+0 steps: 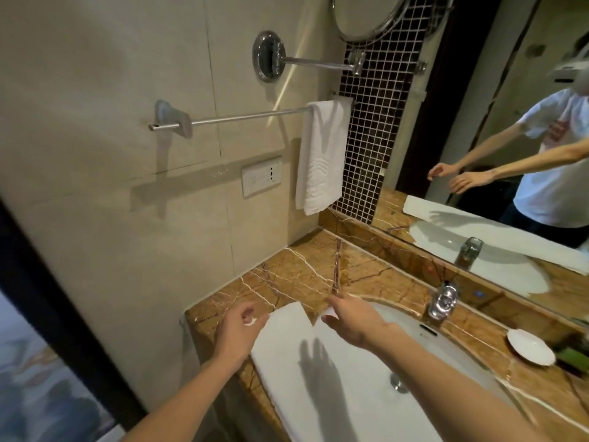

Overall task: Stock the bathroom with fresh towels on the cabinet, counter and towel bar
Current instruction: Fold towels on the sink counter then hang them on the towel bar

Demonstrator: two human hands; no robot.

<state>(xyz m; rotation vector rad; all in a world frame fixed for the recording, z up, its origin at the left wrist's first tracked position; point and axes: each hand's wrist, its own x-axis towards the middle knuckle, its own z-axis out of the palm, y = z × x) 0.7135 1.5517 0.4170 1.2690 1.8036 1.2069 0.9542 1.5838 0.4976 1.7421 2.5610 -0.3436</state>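
A long white towel (287, 362) lies flat along the front of the brown marble counter (302, 272), partly covering the sink's near side. My left hand (239, 330) hovers at its far left corner with the fingers loosely curled. My right hand (350, 319) hovers over its far edge, fingers spread. The mirror reflection shows both hands above the towel with nothing in them. Another white towel (322, 161) hangs folded over the right end of the chrome towel bar (239, 118) on the left wall.
A white sink (446, 355) with a chrome faucet (443, 301) sits in the counter, and a small white dish (530, 346) rests at the right. A swing-arm round mirror (366, 14) juts from the wall above the bar. A dark door frame (47, 298) stands at the left.
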